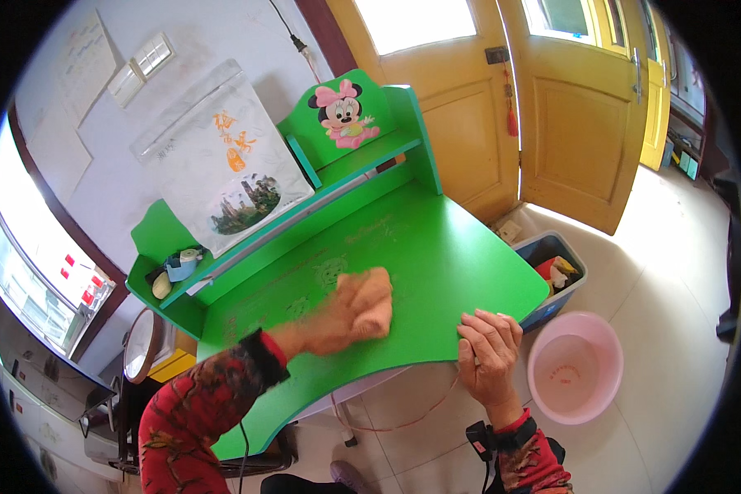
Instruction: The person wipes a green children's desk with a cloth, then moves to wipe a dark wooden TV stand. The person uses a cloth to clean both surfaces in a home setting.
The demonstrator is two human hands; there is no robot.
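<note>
On the green desk [444, 272], my left hand [330, 321] presses a folded pinkish-orange cloth [370, 302] flat against the top; motion blurs the hand a little. My right hand [488, 352] rests over the desk's front edge at the right, its fingers curled on the rim. Faded cartoon prints [330, 268] mark the desktop behind the cloth. Along the back rises a green shelf [370, 154] with a cartoon mouse picture. A large printed plastic bag [222, 160] leans upright on it, and small items [182, 265] lie at its left end.
Right of the desk, a pink basin [574, 370] and a bin [583, 278] with rubbish stand on the tiled floor. Yellow doors [444, 117] are behind. A round-topped stool [142, 346] and a dark screen [43, 358] are at left. A cable [407, 426] hangs below the desk.
</note>
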